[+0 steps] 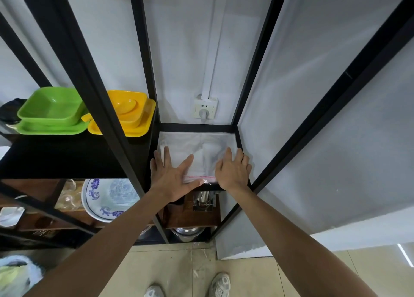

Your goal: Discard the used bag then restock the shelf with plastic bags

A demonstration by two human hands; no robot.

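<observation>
Hands, left [170,178] and right [234,171], press flat with fingers spread, gripping nothing, to settle clear plastic zip bags [197,153] on black metal-framed shelf [197,127].

**A kitchen storage corner, judging by its crockery**

The place looked like a kitchen or pantry nook. A black metal-framed shelving unit [116,108] stood against a white wall with a white wall socket [205,107]. At the rear edge of its upper board sat green square plastic dishes [52,110] and yellow square plastic dishes [128,113]; lower boards held a blue-patterned white ceramic plate [109,198], clear glasses [68,196] and a steel pot [187,232]. Beige floor tiles [246,278] lay below.
</observation>
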